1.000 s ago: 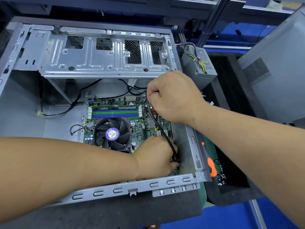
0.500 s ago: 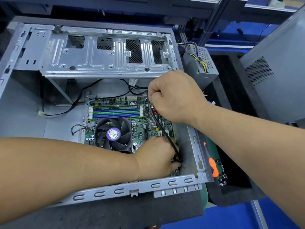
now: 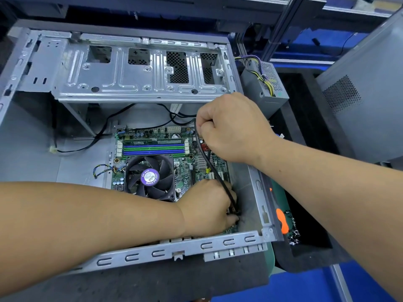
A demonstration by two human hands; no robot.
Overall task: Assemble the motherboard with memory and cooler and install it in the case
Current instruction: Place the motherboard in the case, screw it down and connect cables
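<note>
Next to no shift from half a second ago: both hands in the same places, cable at the same slant, view only slightly changed. Right hand [image 3: 231, 129] clenched round the upper stretch of a black cable [image 3: 212, 168], above the far right part of the motherboard [image 3: 185, 168]. Cable sloping down from that fist, over the board's right side, to the left hand [image 3: 209, 208]. Left hand low in the case [image 3: 196, 247], at the board's near right corner, fingers curled at the cable's lower end; plug and socket hidden under them, so no telling whether seated. Motherboard flat on the case floor, between and beneath the two hands. Cooler fan [image 3: 150, 177] with purple hub label on the board, just left of the left hand. Memory slots [image 3: 153, 147], blue and green, beyond the fan, left of the right hand. Drive cage [image 3: 139, 68] spanning the far part of the case. Power supply [image 3: 265, 83] outside the case at right, wires bunched on top. Orange-handled tool [image 3: 282, 221] in a dark tray at right, beside the case's near right corner.
</note>
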